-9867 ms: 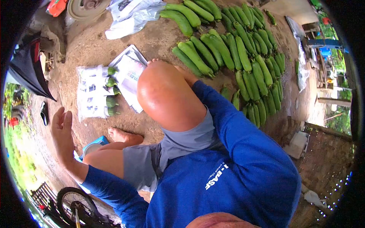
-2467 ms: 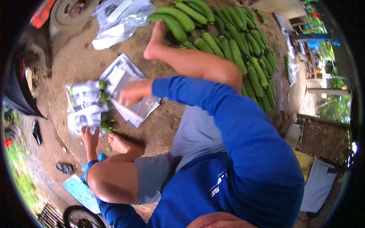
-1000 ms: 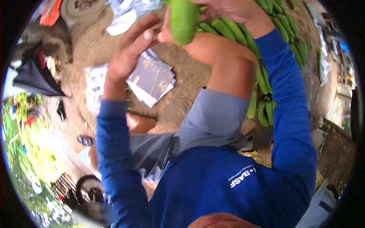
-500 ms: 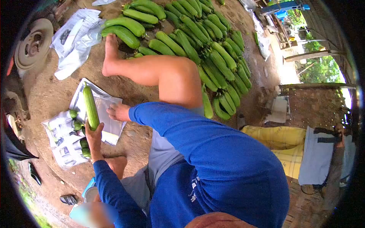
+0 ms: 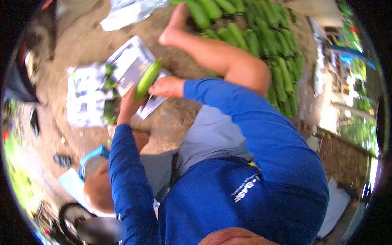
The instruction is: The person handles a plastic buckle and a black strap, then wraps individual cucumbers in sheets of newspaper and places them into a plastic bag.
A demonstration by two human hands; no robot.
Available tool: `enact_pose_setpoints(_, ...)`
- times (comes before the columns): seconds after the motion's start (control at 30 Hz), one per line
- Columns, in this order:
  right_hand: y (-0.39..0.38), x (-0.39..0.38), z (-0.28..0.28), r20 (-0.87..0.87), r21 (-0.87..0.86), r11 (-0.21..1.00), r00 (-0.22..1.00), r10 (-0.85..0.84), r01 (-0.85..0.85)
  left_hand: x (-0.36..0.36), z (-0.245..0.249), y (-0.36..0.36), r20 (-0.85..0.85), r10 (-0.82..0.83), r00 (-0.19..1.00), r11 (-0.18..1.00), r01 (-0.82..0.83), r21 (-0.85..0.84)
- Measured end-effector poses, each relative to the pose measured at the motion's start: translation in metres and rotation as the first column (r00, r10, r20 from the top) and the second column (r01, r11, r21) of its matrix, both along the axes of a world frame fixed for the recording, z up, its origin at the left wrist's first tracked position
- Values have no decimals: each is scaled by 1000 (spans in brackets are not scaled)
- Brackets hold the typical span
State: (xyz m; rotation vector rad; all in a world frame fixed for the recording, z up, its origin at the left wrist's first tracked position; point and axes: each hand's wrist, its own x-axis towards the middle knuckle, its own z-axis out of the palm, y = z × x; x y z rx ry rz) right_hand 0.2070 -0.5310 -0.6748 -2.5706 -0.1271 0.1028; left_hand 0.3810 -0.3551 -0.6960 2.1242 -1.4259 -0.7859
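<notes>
My left hand [image 5: 128,100] is closed around the lower end of a long green gourd [image 5: 148,78], which is held tilted over printed newspaper sheets [image 5: 130,57] on the ground. Close beside the gourd's right side is my right hand [image 5: 168,87], fingers drawn together. Blur hides what they pinch and whether they touch the gourd or the paper. Left of my left hand lies a row of paper-wrapped gourds [image 5: 86,94], their green ends showing on the right.
A large pile of green gourds [image 5: 281,73] lies beyond my bent leg [image 5: 245,67]. Crumpled plastic and paper [image 5: 126,14] lie at the top. Another person [image 5: 98,188] is at lower left, near a sandal [image 5: 62,160] and a bicycle wheel [image 5: 75,220].
The view has turned and shifted. The gourd in my left hand now tilts to the right. My right hand, earlier spread on the newspaper, is now drawn together beside the gourd.
</notes>
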Motion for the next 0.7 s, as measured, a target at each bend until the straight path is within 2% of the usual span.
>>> enact_pose_setpoints(0.07,-1,3,-5,62,-109,994,997,37,-30,7,-10,1,-28,-32,999,999,32,30)
enact_pose_setpoints(0.1,-4,4,3,1,-138,987,997,83,-82,11,-19,4,-25,-40,999,999,40,3)
enact_pose_setpoints(0.13,-3,5,4,-48,-244,965,995,84,-93,13,-23,7,-22,-57,998,998,57,-29)
enact_pose_setpoints(0.2,-1,1,10,10,-323,946,1000,22,-18,12,-11,7,-105,7,994,999,-1,53)
enact_pose_setpoints(0.27,-2,-1,0,36,-327,945,999,5,7,12,-14,9,-124,46,991,996,-37,79)
enact_pose_setpoints(0.37,-8,4,0,-94,-312,949,995,23,-51,10,-15,10,-117,60,991,994,-48,98)
enact_pose_setpoints(0.47,-17,11,11,-15,-205,978,1000,25,-27,9,-8,8,-87,61,994,985,-45,168)
enact_pose_setpoints(0.5,-18,19,18,-99,-281,959,995,16,-43,10,-11,5,-60,48,997,988,-38,151)
enact_pose_setpoints(0.53,-18,24,21,-46,-296,955,999,0,-14,17,-16,0,-290,146,946,980,-98,175)
enact_pose_setpoints(0.57,-18,31,23,9,-309,951,1000,-16,17,25,-21,-5,-499,239,833,966,-150,211)
enact_pose_setpoints(0.6,-19,36,20,65,-321,946,997,-32,52,30,-19,-8,-673,317,668,947,-192,256)
enact_pose_setpoints(0.63,-18,42,13,52,-308,948,996,-71,84,30,-17,-9,-720,366,590,928,-295,230)
enact_pose_setpoints(0.7,-22,57,3,10,-273,954,992,-126,124,29,-9,-4,-630,335,700,942,-241,233)
